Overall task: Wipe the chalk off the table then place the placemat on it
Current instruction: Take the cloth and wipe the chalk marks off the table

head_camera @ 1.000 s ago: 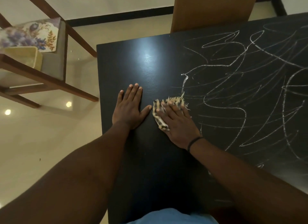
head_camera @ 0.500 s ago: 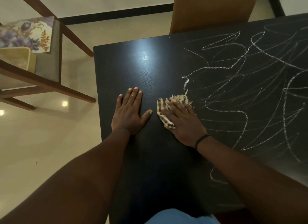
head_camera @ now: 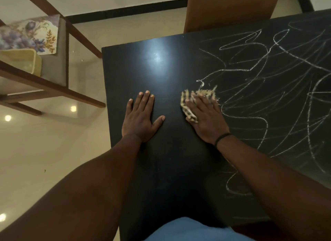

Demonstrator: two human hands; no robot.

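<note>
The black table (head_camera: 161,169) is covered on its right part with white chalk scribbles (head_camera: 268,90); its left part is dark and bare. My right hand (head_camera: 206,118) presses flat on a small checked cloth (head_camera: 186,106) at the left edge of the scribbles, fingers straight. My left hand (head_camera: 141,118) rests flat on the table to the left of it, fingers together. A floral placemat (head_camera: 30,34) lies on a chair seat at the upper left.
A wooden chair (head_camera: 53,90) with a grey seat stands left of the table, holding a yellowish container (head_camera: 19,61). Another wooden chair back (head_camera: 227,9) stands at the table's far edge. Glossy tiled floor (head_camera: 44,151) lies to the left.
My right hand with the cloth has slid right and slightly away, into the chalk lines. My left hand has stayed flat in place.
</note>
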